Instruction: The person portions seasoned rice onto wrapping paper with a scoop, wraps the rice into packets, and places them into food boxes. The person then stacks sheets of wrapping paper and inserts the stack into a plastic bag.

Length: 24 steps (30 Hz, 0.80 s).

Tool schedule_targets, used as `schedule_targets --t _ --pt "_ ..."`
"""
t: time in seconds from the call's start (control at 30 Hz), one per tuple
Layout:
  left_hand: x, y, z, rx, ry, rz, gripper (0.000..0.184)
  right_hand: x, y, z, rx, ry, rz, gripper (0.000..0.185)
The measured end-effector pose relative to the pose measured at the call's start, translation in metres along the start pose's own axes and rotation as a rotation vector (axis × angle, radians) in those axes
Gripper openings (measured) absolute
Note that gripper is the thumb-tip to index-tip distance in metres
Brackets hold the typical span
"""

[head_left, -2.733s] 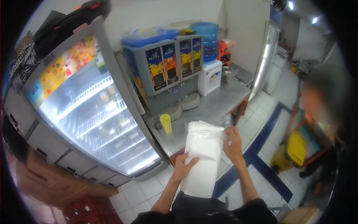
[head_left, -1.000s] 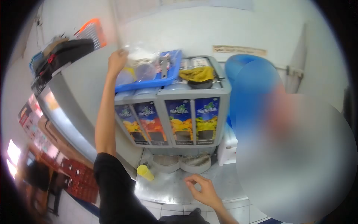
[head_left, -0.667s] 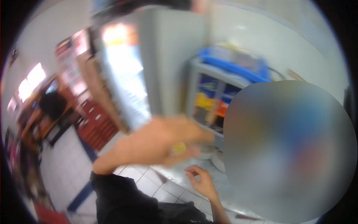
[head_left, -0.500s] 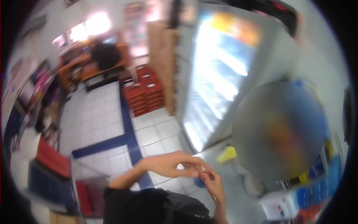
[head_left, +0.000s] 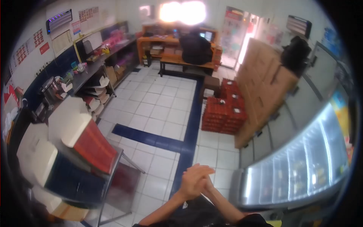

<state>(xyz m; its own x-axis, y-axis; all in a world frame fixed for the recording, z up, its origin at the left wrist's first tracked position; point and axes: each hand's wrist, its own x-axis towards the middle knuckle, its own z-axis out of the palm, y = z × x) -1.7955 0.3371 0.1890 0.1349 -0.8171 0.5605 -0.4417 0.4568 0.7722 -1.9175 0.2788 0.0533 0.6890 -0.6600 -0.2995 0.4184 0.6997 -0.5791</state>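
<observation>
Low in the view, above the tiled floor (head_left: 151, 113), my left hand (head_left: 193, 181) lies over my right hand (head_left: 207, 184). The two hands touch, palm against palm or fingers, in front of my dark clothing. The left fingers are extended across the right hand, and no object shows in them. Most of the right hand's fingers are hidden behind the left, so what it may hold cannot be seen.
Red crates (head_left: 225, 109) and stacked cardboard boxes (head_left: 264, 79) stand ahead right, beside a lit glass-door fridge (head_left: 295, 166). To the left are a rack with red and dark blue items (head_left: 96, 147) and a long counter (head_left: 89, 72). A dark-clothed person (head_left: 194, 47) is at the far desk.
The view has swung left, away from the drink dispenser and metal table, towards the room. The white packet seen earlier is out of my hands. My hands, once apart, have come together.
</observation>
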Motion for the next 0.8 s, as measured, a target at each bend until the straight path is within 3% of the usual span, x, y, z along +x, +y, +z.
schedule_targets --t 0.03,0.1,0.17,0.23,0.3,0.37,0.43,0.47,0.57,0.6,0.7,0.73,0.77,0.8 --pt "0.014 -0.044 0.005 0.231 -0.071 0.19 0.027 0.035 -0.003 0.01 0.075 -0.083 -0.017 0.038" --pt "0.043 -0.137 -0.011 0.307 -0.039 0.107 0.027 0.068 -0.023 0.07 -0.148 0.18 0.008 0.039" --pt "0.077 -0.239 -0.038 0.378 0.018 0.03 0.028 0.119 -0.067 0.106 -0.171 0.061 0.005 0.035" --pt "0.105 -0.312 -0.063 -0.02 0.172 -0.616 0.033 0.17 -0.099 0.127 -0.598 0.094 -0.288 0.032" --pt "0.122 -0.37 -0.083 -0.452 0.334 -0.621 0.048 0.233 -0.112 0.17 -0.784 0.087 -0.539 0.025" --pt "0.17 -0.33 -0.129 -0.879 0.477 -0.759 0.059 0.318 -0.094 0.203 -1.073 -0.019 -0.696 0.021" --pt "0.206 -0.322 -0.154 -1.395 0.52 -0.67 0.068 0.416 -0.056 0.218 -1.336 -0.308 -0.862 0.018" --pt "0.204 -0.358 -0.166 -1.164 0.584 -0.621 0.07 0.452 -0.044 0.225 -1.348 -0.402 -0.823 0.018" --pt "0.203 -0.412 -0.244 -1.206 0.724 -0.655 0.071 0.572 -0.02 0.247 -1.544 -0.67 -0.666 0.014" --pt "0.203 -0.423 -0.268 -1.088 0.79 -0.739 0.072 0.62 -0.008 0.244 -1.506 -0.721 -0.703 0.016" --pt "0.197 -0.485 -0.339 -1.046 0.943 -0.752 0.071 0.786 0.038 0.149 -1.225 -0.425 -0.116 0.022" --pt "0.199 -0.508 -0.364 -1.147 1.124 -0.745 0.066 0.826 0.043 0.094 -1.208 -0.28 0.068 0.023" --pt "0.203 -0.527 -0.397 -1.14 1.144 -0.755 0.066 0.872 0.051 0.031 -1.175 -0.125 0.242 0.026" --pt "0.21 -0.546 -0.429 -1.039 1.265 -0.797 0.063 0.872 0.04 0.006 -1.168 0.007 0.318 0.023"
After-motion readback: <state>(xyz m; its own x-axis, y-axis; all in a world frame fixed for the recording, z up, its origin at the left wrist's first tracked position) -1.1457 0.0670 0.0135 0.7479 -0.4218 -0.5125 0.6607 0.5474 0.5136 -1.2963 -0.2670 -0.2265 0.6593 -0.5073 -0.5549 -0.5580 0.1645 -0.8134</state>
